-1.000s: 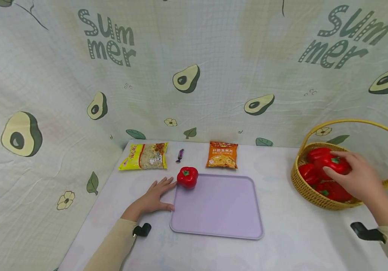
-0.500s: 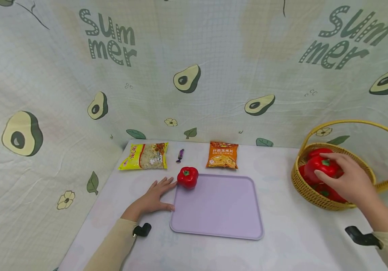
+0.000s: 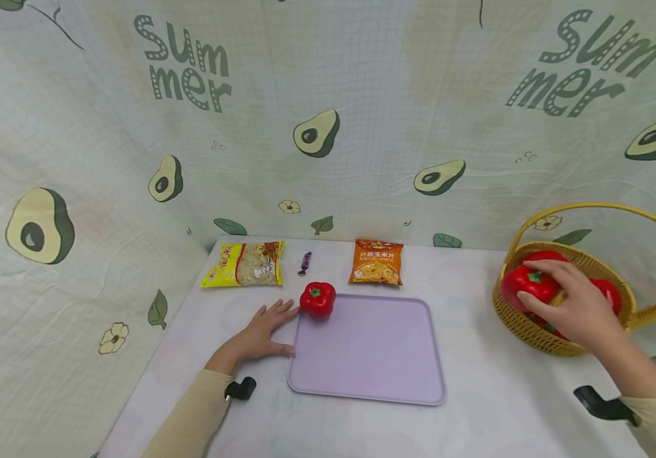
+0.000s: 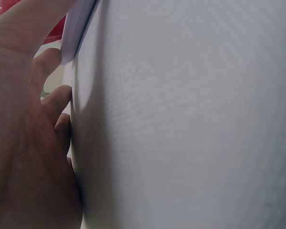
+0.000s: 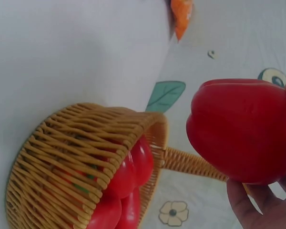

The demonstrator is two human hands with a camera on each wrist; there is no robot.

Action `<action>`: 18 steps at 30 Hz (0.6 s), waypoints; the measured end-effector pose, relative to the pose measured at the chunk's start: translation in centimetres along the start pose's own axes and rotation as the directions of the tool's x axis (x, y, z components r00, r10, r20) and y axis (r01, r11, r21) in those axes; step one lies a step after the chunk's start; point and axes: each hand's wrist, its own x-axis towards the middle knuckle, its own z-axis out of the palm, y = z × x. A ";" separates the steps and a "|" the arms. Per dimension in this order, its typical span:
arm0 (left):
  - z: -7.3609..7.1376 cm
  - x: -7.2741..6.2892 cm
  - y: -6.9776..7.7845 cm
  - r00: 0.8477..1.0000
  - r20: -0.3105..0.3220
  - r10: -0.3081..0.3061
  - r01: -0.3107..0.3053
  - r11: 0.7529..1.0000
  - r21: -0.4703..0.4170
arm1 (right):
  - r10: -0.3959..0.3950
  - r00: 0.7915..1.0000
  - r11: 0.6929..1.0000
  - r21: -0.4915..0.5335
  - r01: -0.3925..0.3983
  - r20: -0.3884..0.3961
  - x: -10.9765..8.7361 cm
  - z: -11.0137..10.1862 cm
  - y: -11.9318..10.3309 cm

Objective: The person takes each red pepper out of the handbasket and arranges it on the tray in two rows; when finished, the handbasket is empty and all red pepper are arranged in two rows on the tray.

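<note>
My right hand (image 3: 571, 305) grips a red bell pepper (image 3: 528, 286) above the wicker basket (image 3: 536, 334). In the right wrist view that bell pepper (image 5: 243, 131) hangs clear of the basket rim, fingers around one end. More red peppers (image 5: 133, 167) lie inside the basket. My left hand (image 3: 259, 334) rests on the table with its fingers spread, thumb and fingertips at the left edge of the lilac tray (image 3: 373, 350). Another red bell pepper (image 3: 317, 300) sits at the tray's far left corner, close to those fingertips.
Behind the tray lie a yellow snack bag (image 3: 244, 264), a small purple wrapped candy (image 3: 305, 263) and an orange snack bag (image 3: 376, 262). The basket's tall handle (image 3: 608, 205) arches up on the right. A printed cloth (image 3: 373, 127) hangs behind the table.
My right hand has lifted the bell pepper and carried it left over the basket, from among the other peppers. The left hand, tray and snacks have stayed put.
</note>
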 end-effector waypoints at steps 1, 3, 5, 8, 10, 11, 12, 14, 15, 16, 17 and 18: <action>0.0 0.0 0.0 1.000 0.000 -0.001 0.001 1.000 -0.001 | -0.004 1.000 1.000 0.002 0.004 0.004 0.0 0.1 0.0; 0.0 0.0 0.1 1.000 0.000 -0.003 0.003 1.000 0.000 | -0.013 1.000 1.000 0.008 0.013 0.012 0.0 0.4 -0.1; 0.0 0.0 0.1 1.000 -0.002 0.000 0.000 1.000 -0.001 | -0.022 1.000 1.000 0.015 0.022 0.018 0.0 0.7 -0.2; 0.0 0.0 0.2 1.000 0.002 -0.004 0.004 1.000 0.002 | -0.024 0.999 0.999 0.027 0.023 0.030 -0.1 1.1 -0.4; 0.0 0.0 0.1 1.000 0.002 -0.003 0.003 1.000 0.001 | -0.022 0.999 0.999 0.035 0.021 0.040 -0.2 1.4 -0.7; 0.0 0.0 0.1 1.000 0.001 -0.001 0.001 1.000 -0.001 | -0.021 0.999 0.999 0.039 0.019 0.047 -0.2 1.5 -0.8; 0.0 0.0 0.1 1.000 0.003 -0.003 0.003 1.000 0.001 | -0.022 0.998 0.999 0.045 0.020 0.051 -0.3 1.6 -0.9; 0.0 0.0 0.1 1.000 0.002 0.001 -0.001 1.000 -0.001 | -0.029 0.998 0.998 0.058 0.026 0.059 -0.4 1.8 -1.3; 0.0 0.0 0.0 1.000 0.002 0.004 -0.004 1.000 -0.003 | -0.036 0.998 0.997 0.066 0.032 0.059 -0.4 1.9 -1.4; 0.0 0.0 0.0 1.000 0.002 0.005 -0.005 1.000 -0.003 | -0.042 0.997 0.997 0.072 0.037 0.060 -0.5 2.0 -1.6; 0.0 0.0 0.0 1.000 0.003 0.005 -0.005 1.000 -0.002 | -0.047 0.997 0.996 0.077 0.042 0.060 -0.6 2.1 -1.7; 0.0 0.0 0.0 1.000 0.003 0.005 -0.005 1.000 0.000 | -0.053 0.997 0.996 0.079 0.049 0.060 -0.6 2.3 -1.8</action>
